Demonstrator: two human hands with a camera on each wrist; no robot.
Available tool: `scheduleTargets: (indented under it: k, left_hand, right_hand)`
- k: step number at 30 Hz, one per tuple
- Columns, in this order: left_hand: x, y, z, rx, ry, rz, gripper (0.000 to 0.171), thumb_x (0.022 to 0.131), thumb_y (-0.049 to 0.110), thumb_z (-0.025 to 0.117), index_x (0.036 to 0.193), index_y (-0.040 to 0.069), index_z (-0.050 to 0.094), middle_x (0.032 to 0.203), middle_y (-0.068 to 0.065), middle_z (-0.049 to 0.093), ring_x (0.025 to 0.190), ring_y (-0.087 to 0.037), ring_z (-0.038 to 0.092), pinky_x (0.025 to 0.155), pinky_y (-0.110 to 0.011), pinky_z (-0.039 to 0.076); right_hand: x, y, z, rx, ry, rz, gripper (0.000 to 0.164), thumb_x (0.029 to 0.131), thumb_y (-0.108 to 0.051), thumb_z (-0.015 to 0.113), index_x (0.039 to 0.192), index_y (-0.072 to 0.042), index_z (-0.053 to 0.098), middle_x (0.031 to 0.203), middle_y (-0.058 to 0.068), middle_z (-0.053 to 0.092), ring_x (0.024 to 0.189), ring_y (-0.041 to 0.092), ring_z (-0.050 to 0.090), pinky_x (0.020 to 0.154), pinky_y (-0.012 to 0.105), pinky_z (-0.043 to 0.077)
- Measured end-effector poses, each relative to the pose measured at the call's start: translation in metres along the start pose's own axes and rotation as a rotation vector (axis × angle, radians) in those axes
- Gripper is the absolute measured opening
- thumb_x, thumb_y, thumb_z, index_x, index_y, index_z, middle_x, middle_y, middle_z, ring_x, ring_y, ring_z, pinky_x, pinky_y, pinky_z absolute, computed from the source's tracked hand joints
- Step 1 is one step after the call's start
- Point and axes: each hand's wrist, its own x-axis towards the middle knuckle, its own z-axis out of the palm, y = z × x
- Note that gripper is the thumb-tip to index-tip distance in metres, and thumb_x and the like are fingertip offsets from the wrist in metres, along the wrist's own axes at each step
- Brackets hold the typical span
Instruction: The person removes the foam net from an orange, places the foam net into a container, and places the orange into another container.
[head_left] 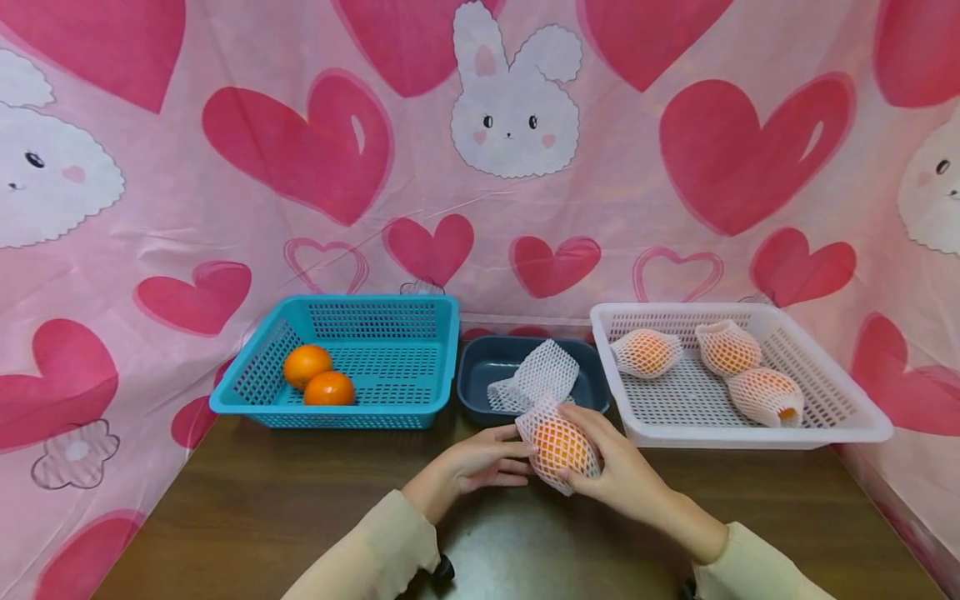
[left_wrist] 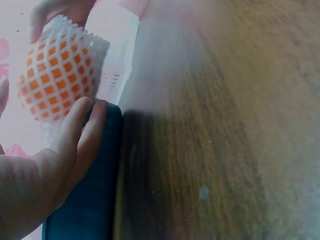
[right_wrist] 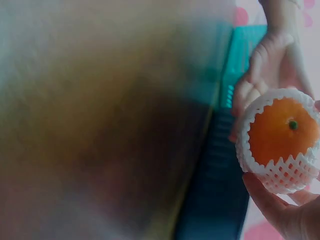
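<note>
Overlapping tray: netted orange; blue basket, white basket flanking.

Vivid orange on the round netted fruit, a green dot at its stem end, and white diamond mesh on that foam net! Turquoise, slotted plastic basket; slate-blue plastic tub; white, perforated plastic basket! Brown wood-grained tabletop, cream cloth sleeves, and a pink fabric backdrop splashed with red hearts and white rabbits!

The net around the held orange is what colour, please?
The net is white, clearest in the left wrist view.
</note>
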Motion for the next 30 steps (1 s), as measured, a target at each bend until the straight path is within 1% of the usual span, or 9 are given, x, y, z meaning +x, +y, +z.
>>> scheduleTargets:
  k: [5, 9, 12, 14, 19, 27, 30]
  left_hand:
    - [-0.001, -0.002, 0.0, 0.017, 0.025, -0.006, 0.052, 0.1, 0.015, 0.06, 0.147, -0.002, 0.044, 0.115, -0.012, 0.068, 0.103, -0.024, 0.066, 0.103, -0.051, 0.049]
    - [-0.002, -0.003, -0.001, 0.034, 0.034, -0.002, 0.045, 0.099, 0.014, 0.062, 0.14, -0.002, 0.051, 0.108, -0.009, 0.07, 0.095, -0.02, 0.068, 0.101, -0.049, 0.051]
    - [-0.002, -0.004, -0.003, 0.049, 0.031, 0.013, 0.043, 0.098, 0.012, 0.063, 0.138, -0.003, 0.053, 0.108, -0.008, 0.07, 0.096, -0.02, 0.068, 0.1, -0.047, 0.052]
    - [-0.003, -0.004, -0.003, 0.06, 0.027, 0.02, 0.042, 0.097, 0.009, 0.063, 0.137, -0.003, 0.054, 0.109, -0.007, 0.07, 0.097, -0.02, 0.067, 0.099, -0.046, 0.052]
    - [-0.004, -0.006, -0.005, 0.079, 0.038, 0.019, 0.042, 0.095, 0.003, 0.064, 0.135, -0.003, 0.056, 0.11, -0.007, 0.069, 0.1, -0.021, 0.067, 0.096, -0.044, 0.054]
    - [-0.006, -0.005, -0.008, 0.125, 0.074, 0.006, 0.041, 0.098, 0.009, 0.064, 0.137, -0.002, 0.056, 0.107, -0.006, 0.07, 0.096, -0.02, 0.067, 0.093, -0.043, 0.055]
    - [-0.008, -0.004, -0.01, 0.134, 0.086, 0.001, 0.041, 0.099, 0.009, 0.064, 0.137, -0.003, 0.056, 0.108, -0.006, 0.069, 0.096, -0.019, 0.067, 0.094, -0.044, 0.055]
  right_hand:
    - [-0.005, 0.001, 0.012, 0.02, -0.027, 0.006, 0.08, 0.083, -0.028, 0.085, 0.151, -0.013, 0.047, 0.145, 0.008, 0.052, 0.128, 0.029, 0.053, 0.098, 0.046, 0.051]
    - [-0.005, 0.0, 0.018, 0.021, -0.039, 0.0, 0.082, 0.082, -0.028, 0.086, 0.152, -0.012, 0.046, 0.147, 0.008, 0.05, 0.13, 0.028, 0.052, 0.099, 0.048, 0.05]
    - [-0.005, -0.001, 0.021, 0.037, -0.054, 0.019, 0.086, 0.08, -0.026, 0.087, 0.153, -0.01, 0.045, 0.147, 0.008, 0.051, 0.128, 0.027, 0.052, 0.098, 0.047, 0.051]
    - [-0.004, -0.002, 0.023, 0.056, -0.067, 0.051, 0.088, 0.078, -0.026, 0.088, 0.153, -0.009, 0.044, 0.145, 0.009, 0.051, 0.126, 0.026, 0.053, 0.097, 0.046, 0.051]
    - [-0.003, -0.001, 0.029, 0.086, -0.109, 0.126, 0.092, 0.079, -0.033, 0.089, 0.153, -0.005, 0.043, 0.143, 0.012, 0.052, 0.123, 0.027, 0.054, 0.097, 0.047, 0.051]
    - [0.001, -0.002, 0.032, 0.128, -0.175, 0.143, 0.097, 0.08, -0.038, 0.089, 0.155, -0.004, 0.039, 0.144, 0.016, 0.051, 0.125, 0.029, 0.053, 0.1, 0.052, 0.048]
    - [0.004, -0.002, 0.029, 0.198, -0.226, 0.181, 0.094, 0.084, -0.038, 0.085, 0.156, -0.001, 0.036, 0.146, 0.022, 0.048, 0.127, 0.035, 0.051, 0.102, 0.057, 0.045]
